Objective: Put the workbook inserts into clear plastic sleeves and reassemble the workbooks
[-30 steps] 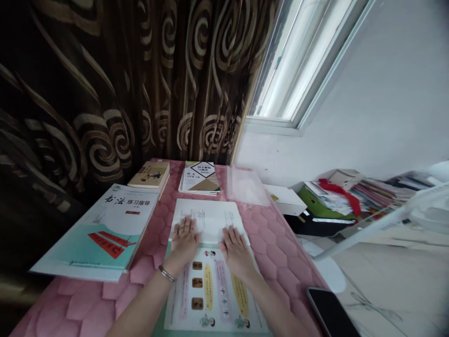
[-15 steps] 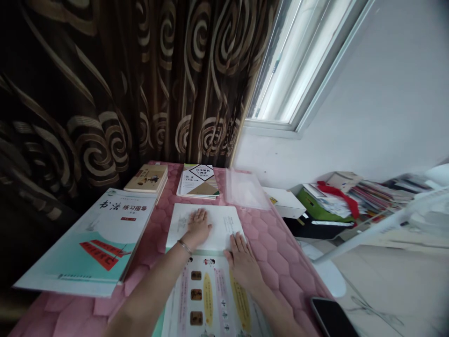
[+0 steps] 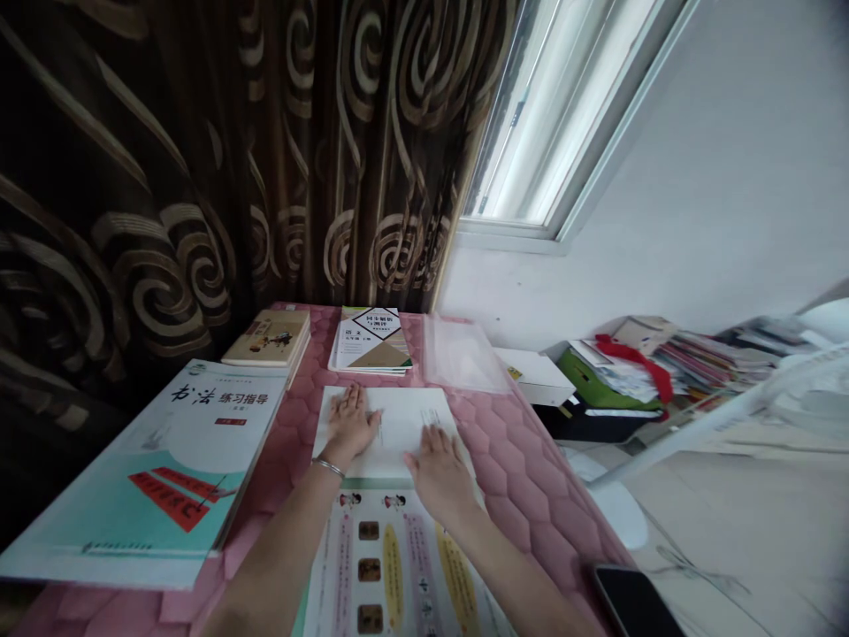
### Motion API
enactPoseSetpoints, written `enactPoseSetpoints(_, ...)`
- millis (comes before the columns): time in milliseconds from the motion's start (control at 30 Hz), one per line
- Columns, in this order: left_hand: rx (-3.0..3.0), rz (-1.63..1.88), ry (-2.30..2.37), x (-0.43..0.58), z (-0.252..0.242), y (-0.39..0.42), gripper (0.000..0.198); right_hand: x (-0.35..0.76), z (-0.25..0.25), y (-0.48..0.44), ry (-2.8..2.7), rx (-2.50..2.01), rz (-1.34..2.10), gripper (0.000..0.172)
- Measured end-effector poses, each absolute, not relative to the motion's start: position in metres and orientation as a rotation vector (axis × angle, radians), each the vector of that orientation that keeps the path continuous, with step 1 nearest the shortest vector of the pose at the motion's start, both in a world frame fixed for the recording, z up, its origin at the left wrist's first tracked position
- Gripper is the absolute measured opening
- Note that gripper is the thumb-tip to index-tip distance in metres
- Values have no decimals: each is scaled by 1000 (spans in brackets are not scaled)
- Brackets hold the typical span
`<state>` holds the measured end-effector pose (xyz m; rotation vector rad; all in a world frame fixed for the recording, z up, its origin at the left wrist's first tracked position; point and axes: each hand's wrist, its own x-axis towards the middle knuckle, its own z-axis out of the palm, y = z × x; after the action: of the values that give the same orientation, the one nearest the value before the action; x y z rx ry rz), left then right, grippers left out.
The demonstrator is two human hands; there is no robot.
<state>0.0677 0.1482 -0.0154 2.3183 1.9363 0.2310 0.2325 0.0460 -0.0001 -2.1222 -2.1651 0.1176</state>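
An open book (image 3: pixel 398 402) lies before me on a pink quilted tablecloth (image 3: pixel 510 460). Its upper page is mostly white with small print; the lower page carries coloured pictures and yellow ovals. My left hand (image 3: pixel 350 425), with a silver bangle at the wrist, rests flat on the upper page's left part, fingers stretched out. On the same page's right part lies my right hand (image 3: pixel 441 469), palm down, its fingers extended. Neither hand holds anything. My forearms cover parts of the lower page's sides.
Left stands a stack of calligraphy workbooks (image 3: pixel 165 469), with smaller tan books (image 3: pixel 269 338) behind. Farther back are white-covered booklets (image 3: pixel 371 341) and clear plastic covers (image 3: pixel 464 354). A phone (image 3: pixel 633 602) lies at the near right edge. Beyond the table are a white lamp or fan stand (image 3: pixel 663 451) and piled papers.
My left hand has slid left across the upper page. My right hand has moved slightly left and up onto it. The view has shifted a little.
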Motion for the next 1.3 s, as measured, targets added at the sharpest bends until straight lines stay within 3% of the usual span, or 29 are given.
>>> enactPoseSetpoints(133,2340,155,1904,65,-18,150,66,184,15,103,-2302,-1794,344,65)
enactPoseSetpoints(267,2368,184,1903,63,-22,151,62,168,6,139,-2301,-1856,445,64)
enactPoseSetpoints(600,2273,236,2044,54,-16,147,66,264,-17,146,-1958,-2298,212,68)
enactPoseSetpoints(1033,2002,83,2257,17,-2,84,56,249,-10,148,-1816,-2478,186,65)
enactPoseSetpoints(1200,2035,346,2268,14,-2,57,51,185,6,144,-2052,-2152,-21,56)
enactPoseSetpoints(1300,2040,393,2263,12,-5,57,49,131,11,143,-2142,-1972,170,53)
